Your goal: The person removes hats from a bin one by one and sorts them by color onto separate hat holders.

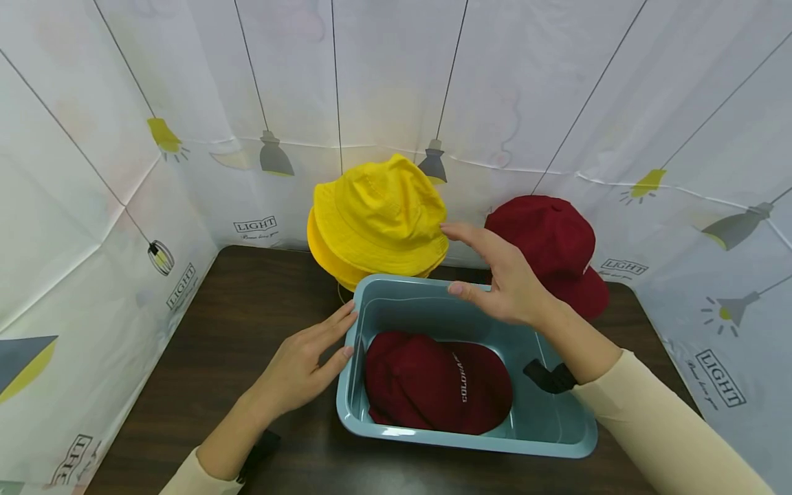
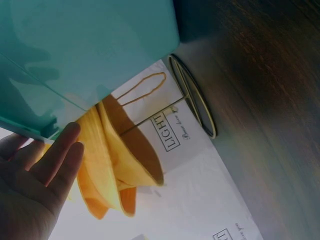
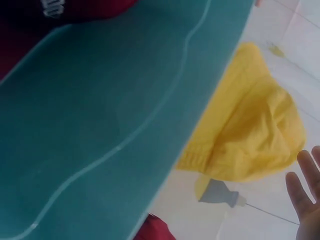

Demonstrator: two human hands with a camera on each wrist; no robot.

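Note:
A blue plastic tub [image 1: 470, 445] stands on the table with a dark red cap [image 1: 414, 385] lying in it, white lettering on its brim. My left hand [image 1: 303, 364] is at the tub's left side, its fairly straight fingers touching the rim. Over the tub's far edge, my right hand [image 1: 504, 278] is raised with fingers extended and holds nothing. Its fingertips are close to the right side of stacked yellow bucket hats [image 1: 383, 213]; whether they touch is hard to tell. The left wrist view shows the hats on a thin wire stand [image 2: 192, 97].
Another dark red cap [image 1: 541, 237] is raised behind the tub at the right, partly behind my right hand. White printed sheets [image 1: 383, 75] surround the dark wooden table [image 1: 260, 309] at the back and sides. Dark straps are on both wrists.

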